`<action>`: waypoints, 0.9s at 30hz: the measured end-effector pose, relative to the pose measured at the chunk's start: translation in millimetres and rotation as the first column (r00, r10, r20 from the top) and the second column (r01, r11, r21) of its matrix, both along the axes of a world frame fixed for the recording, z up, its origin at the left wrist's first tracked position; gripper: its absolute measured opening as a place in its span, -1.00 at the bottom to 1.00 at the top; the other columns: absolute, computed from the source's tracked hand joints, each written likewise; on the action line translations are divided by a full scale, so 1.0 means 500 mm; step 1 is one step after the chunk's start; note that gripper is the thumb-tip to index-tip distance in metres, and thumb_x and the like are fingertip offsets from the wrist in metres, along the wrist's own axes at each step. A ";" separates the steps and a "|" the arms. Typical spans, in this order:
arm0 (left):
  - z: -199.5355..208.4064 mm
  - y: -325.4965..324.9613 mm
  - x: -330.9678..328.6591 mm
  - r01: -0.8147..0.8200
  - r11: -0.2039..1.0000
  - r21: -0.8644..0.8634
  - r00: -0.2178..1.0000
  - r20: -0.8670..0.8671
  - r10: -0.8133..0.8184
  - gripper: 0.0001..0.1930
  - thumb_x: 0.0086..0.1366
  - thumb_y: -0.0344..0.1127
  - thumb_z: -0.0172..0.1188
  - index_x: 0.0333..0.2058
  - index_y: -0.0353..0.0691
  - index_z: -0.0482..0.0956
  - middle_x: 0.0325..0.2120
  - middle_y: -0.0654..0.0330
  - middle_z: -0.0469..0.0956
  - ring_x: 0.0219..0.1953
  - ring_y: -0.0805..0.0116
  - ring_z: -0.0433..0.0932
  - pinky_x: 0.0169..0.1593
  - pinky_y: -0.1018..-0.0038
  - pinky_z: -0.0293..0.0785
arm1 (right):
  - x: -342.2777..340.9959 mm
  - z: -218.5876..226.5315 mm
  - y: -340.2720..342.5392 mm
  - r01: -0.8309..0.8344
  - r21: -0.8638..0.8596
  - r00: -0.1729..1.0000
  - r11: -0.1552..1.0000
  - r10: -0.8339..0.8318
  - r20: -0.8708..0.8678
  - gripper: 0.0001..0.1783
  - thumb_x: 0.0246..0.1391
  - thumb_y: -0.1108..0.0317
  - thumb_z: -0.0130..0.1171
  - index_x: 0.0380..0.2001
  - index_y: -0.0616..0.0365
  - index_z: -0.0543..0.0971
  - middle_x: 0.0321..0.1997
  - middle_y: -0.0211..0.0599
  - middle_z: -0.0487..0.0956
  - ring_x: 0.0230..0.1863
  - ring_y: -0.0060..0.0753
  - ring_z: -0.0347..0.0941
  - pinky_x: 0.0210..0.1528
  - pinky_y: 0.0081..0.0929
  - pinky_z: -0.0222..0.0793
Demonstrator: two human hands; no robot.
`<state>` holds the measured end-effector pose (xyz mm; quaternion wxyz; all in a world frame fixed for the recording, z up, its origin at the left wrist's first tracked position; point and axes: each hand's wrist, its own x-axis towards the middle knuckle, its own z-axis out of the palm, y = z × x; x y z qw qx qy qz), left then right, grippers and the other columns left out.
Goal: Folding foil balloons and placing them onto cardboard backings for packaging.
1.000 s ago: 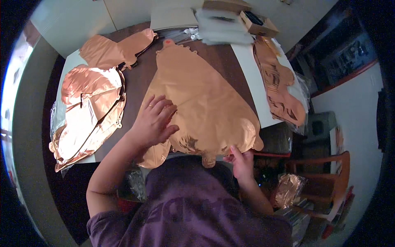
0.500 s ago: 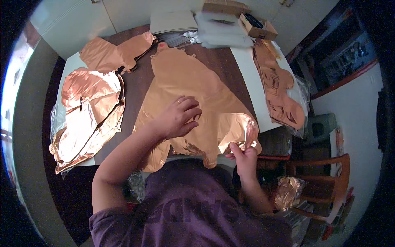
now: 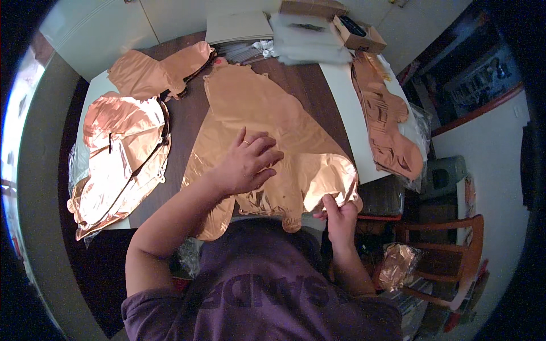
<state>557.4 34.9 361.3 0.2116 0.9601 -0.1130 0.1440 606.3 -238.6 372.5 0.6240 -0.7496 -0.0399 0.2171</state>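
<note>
A large flat rose-gold foil balloon (image 3: 259, 108) lies uninflated over the middle of the table, its lower parts reaching the near edge by my body. My left hand (image 3: 250, 162) is over its centre, fingers apart and holding nothing; whether the palm touches the foil I cannot tell. At the near right corner, my right hand (image 3: 339, 219) pinches the foil's edge between thumb and fingers. The foil just above that thumb is bent and shines brightly. Small tabs stick out along the balloon's far end.
More flat foil balloons lie in piles at the left (image 3: 122, 159), far left (image 3: 153, 71) and right (image 3: 387, 119) of the dark brown table (image 3: 185, 125). Clear plastic bags (image 3: 307, 42) and an open cardboard box (image 3: 359, 37) sit at the back. A wooden chair (image 3: 469, 256) stands at right.
The bent foil corner by my right hand has smoothed out somewhat. The balloon's far end has shifted slightly left. My left hand's fingers have spread wider, its thumb now raised.
</note>
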 end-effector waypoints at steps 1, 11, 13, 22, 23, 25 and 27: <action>0.002 -0.002 -0.001 -0.016 0.999 0.030 1.000 -0.013 0.017 -0.56 0.13 -0.16 0.27 0.01 -0.04 0.50 0.05 0.06 0.38 0.22 -0.05 0.27 0.27 -0.25 0.03 | -0.003 0.005 0.003 0.010 -0.041 1.000 0.999 -0.009 0.018 -0.77 0.21 0.31 0.15 -0.36 0.31 0.56 -0.50 -0.32 0.60 -0.56 -0.48 0.58 -0.57 -0.64 0.41; 0.003 -0.001 -0.004 -0.042 0.997 0.062 0.996 -0.079 0.047 -0.50 0.09 -0.16 0.29 0.06 0.02 0.50 0.12 0.11 0.35 0.28 -0.01 0.19 0.30 -0.29 -0.07 | -0.022 0.032 0.052 0.001 -0.376 0.427 0.927 0.339 0.838 -0.86 -0.02 0.42 0.27 -0.36 0.21 0.57 -0.29 -0.16 0.59 -0.20 -0.05 0.51 -0.10 -0.19 0.38; 0.006 0.004 -0.005 -0.016 0.991 0.131 0.993 -0.116 0.031 -0.36 -0.02 -0.16 0.29 0.13 0.04 0.45 0.17 0.13 0.32 0.31 0.03 0.16 0.31 -0.28 -0.10 | -0.035 0.028 0.060 -0.173 -0.394 0.218 0.903 0.425 0.878 -0.81 -0.03 0.39 0.26 -0.31 0.18 0.60 -0.24 -0.21 0.61 -0.15 -0.15 0.52 -0.03 -0.16 0.35; 0.007 0.012 -0.007 0.002 0.966 0.260 0.991 -0.131 0.034 -0.22 -0.09 -0.34 0.27 0.23 0.09 0.35 0.19 0.16 0.28 0.34 0.11 0.11 0.32 -0.29 -0.09 | 0.059 0.025 0.046 -0.570 -0.228 0.374 0.790 0.496 0.784 -0.81 0.06 0.48 0.17 -0.23 0.21 0.63 -0.23 -0.18 0.66 -0.13 -0.15 0.58 0.09 -0.07 0.38; 0.006 0.012 -0.007 -0.002 0.967 0.254 0.992 -0.124 0.035 -0.23 -0.08 -0.33 0.27 0.22 0.09 0.36 0.18 0.16 0.29 0.34 0.10 0.12 0.31 -0.29 -0.09 | 0.083 0.023 0.049 -0.455 -0.318 0.392 0.832 0.508 0.767 -0.80 0.05 0.48 0.18 -0.21 0.22 0.63 -0.21 -0.19 0.65 -0.11 -0.14 0.57 0.12 -0.08 0.36; 0.003 0.009 -0.008 -0.013 0.976 0.219 0.992 -0.121 0.040 -0.24 -0.08 -0.32 0.27 0.21 0.09 0.38 0.17 0.16 0.30 0.34 0.10 0.13 0.31 -0.29 -0.09 | 0.113 0.017 0.065 -0.310 -0.471 0.366 0.826 0.561 0.742 -0.66 0.03 0.43 0.23 -0.07 0.20 0.59 0.00 -0.16 0.58 0.08 -0.09 0.46 0.25 -0.06 0.23; 0.003 0.004 -0.007 -0.020 0.982 0.186 0.992 -0.118 0.042 -0.26 -0.08 -0.30 0.27 0.20 0.09 0.39 0.16 0.16 0.31 0.33 0.10 0.14 0.31 -0.29 -0.09 | 0.114 0.006 0.084 -0.262 -0.570 0.265 0.779 0.626 0.733 -0.60 0.03 0.40 0.23 -0.02 0.19 0.56 0.10 -0.15 0.51 0.16 -0.08 0.39 0.30 -0.02 0.15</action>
